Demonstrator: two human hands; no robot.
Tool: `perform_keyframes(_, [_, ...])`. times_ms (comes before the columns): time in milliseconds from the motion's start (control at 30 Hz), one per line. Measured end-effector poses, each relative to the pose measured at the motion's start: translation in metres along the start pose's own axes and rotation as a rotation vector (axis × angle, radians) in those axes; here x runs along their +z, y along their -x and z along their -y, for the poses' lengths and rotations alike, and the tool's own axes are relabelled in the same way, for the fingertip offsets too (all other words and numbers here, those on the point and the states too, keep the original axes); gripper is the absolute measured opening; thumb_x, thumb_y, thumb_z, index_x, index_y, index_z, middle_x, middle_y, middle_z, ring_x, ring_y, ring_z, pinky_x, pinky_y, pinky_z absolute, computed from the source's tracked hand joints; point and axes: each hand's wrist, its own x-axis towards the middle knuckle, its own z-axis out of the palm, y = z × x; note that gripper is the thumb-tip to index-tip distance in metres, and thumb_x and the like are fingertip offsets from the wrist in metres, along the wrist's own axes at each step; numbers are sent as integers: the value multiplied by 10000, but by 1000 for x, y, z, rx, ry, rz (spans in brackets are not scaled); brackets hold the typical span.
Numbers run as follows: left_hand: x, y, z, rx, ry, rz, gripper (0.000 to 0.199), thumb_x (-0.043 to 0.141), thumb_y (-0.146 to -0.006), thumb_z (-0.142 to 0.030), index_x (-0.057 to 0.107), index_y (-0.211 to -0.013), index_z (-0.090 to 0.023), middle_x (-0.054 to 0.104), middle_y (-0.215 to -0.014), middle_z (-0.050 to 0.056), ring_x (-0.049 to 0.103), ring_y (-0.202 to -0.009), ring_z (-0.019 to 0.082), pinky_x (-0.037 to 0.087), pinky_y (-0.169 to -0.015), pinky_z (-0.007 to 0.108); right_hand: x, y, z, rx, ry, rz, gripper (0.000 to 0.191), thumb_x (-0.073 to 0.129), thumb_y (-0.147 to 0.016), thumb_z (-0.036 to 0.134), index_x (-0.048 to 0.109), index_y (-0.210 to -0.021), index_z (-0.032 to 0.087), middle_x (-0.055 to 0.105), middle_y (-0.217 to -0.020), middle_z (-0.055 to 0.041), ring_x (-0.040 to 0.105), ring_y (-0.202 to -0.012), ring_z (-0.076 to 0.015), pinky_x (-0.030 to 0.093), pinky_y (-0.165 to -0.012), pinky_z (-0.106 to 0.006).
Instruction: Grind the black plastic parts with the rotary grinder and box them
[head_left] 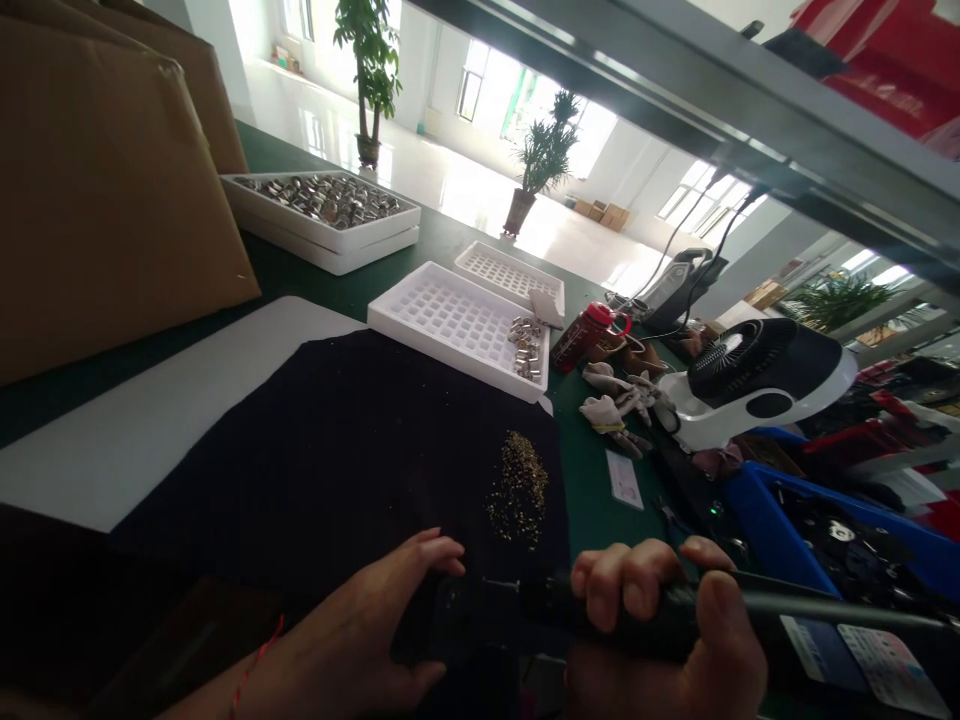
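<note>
At the bottom right my right hand [667,630] is wrapped round a black electric screwdriver [757,610], whose thin bit points left. My left hand [375,620], with a red string at the wrist, curls its fingers and thumb round a dark part [450,610] that the bit meets or nearly meets. The part's shape is hard to make out against the dark cloth [360,450]. A scattered heap of tiny gold screws [521,485] lies on the cloth, above and between my hands.
Beyond the cloth stands a white grid tray [450,320] with metal pieces at its right end. A fuller tray [337,240] is behind left, beside cardboard [105,190]. A red bottle [585,335], gloves [611,400], a fan [757,380] and a blue bin [780,510] stand right.
</note>
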Motion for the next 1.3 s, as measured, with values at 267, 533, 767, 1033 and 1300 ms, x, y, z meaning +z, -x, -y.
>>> perform_keyframes(267, [3, 3, 6, -4, 54, 43, 1034, 834, -688, -105, 321, -1538, -395, 748, -1340, 15, 663, -1417, 340, 578, -1198, 490, 26, 14, -17, 107, 37, 69, 237, 774, -919, 420, 634, -933, 229, 524, -558, 101, 484, -402, -85, 502, -449, -221])
perform_keyframes(533, [1, 0, 0, 14, 83, 34, 990, 813, -683, -76, 357, -1517, -354, 757, -1323, 9, 713, -1348, 282, 533, -1244, 426, 30, 14, -21, 158, 95, 49, 300, 817, -886, 435, 603, -930, 229, 520, -551, 107, 478, -401, -82, 498, -446, -213])
perform_keyframes(767, [2, 1, 1, -39, 132, 81, 912, 785, -706, -103, 415, -1512, -315, 751, -1342, 42, 684, -1377, 305, 517, -1258, 457, 28, 11, -23, 164, 94, 57, 301, 821, -887, 439, 610, -934, 229, 518, -550, 103, 485, -409, -86, 497, -445, -216])
perform_keyframes(1033, [-2, -1, -2, -105, 156, 132, 881, 780, -698, -114, 462, -1500, -294, 752, -1352, 58, 644, -1425, 320, 503, -1271, 472, 28, 11, -23, 155, 82, 52, 308, 837, -873, 435, 615, -924, 227, 524, -549, 102, 484, -405, -83, 498, -438, -209])
perform_keyframes(1300, [-6, -4, -5, -64, 150, 102, 869, 804, -718, -111, 455, -1492, -296, 758, -1332, 39, 713, -1319, 274, 484, -1284, 440, 28, 15, -23, 119, 74, 67, 258, 806, -901, 406, 626, -927, 222, 532, -551, 97, 490, -403, -83, 506, -437, -216])
